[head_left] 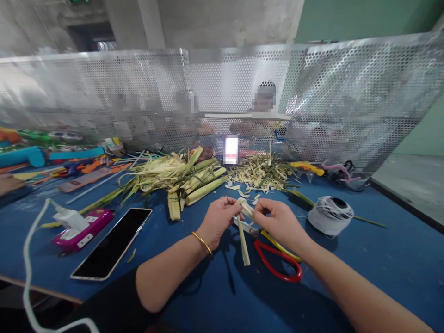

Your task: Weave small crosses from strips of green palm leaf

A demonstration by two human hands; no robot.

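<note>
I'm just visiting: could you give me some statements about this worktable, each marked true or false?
1. The left hand and right hand both hold a pale strip. True.
2. The scissors are in the right hand. False: they lie on the blue table.
3. A gold bangle circles the left wrist. True.
4. The white thread sits left of both hands. False: it sits to their right.
5. The dark-screened phone lies near the purple power strip. True.

Your left hand (220,216) and right hand (277,222) pinch a pale flat plant strip (243,245) above red-and-yellow-handled scissors (257,244) on your blue tabletop (367,277); to your right sits a white yarn ball (328,220), to your left lies a black-screened smartphone (113,244)
</note>
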